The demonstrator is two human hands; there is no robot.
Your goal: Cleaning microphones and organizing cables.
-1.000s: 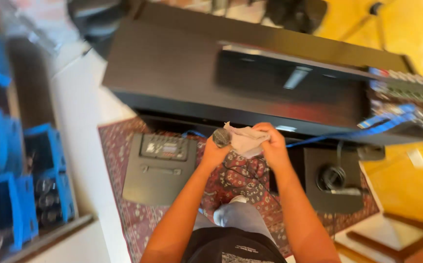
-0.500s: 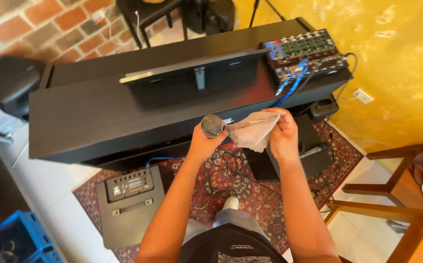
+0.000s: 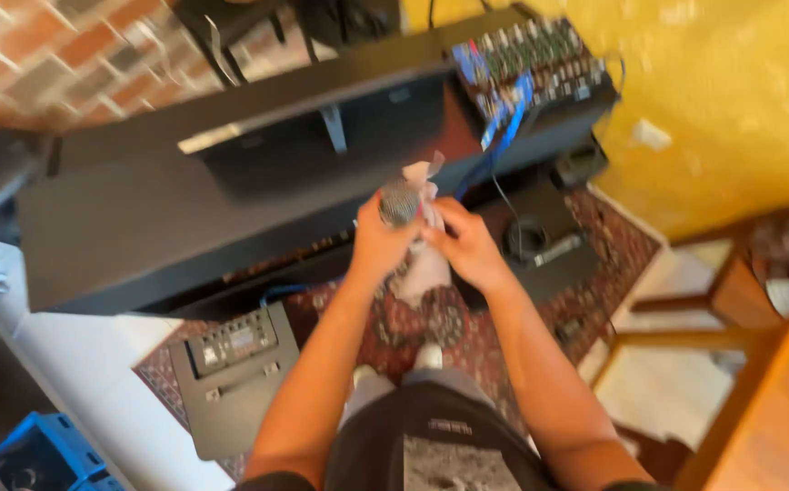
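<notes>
My left hand grips a microphone by its body, the grey mesh head pointing up. My right hand holds a light cloth against the microphone; part of the cloth sticks up above the head and part hangs down below my hands. Both hands are in front of a long black digital piano. The microphone's handle is hidden by my fingers.
A mixing console with blue cables sits on the piano's right end. On the patterned rug lie a black amplifier and a black box with a coiled cable. Blue crate at bottom left, wooden furniture at right, yellow wall behind.
The view has swung and tilted. The cloth, spread beside the microphone before, is now bunched against it and hanging lower, with my right hand closer to the left.
</notes>
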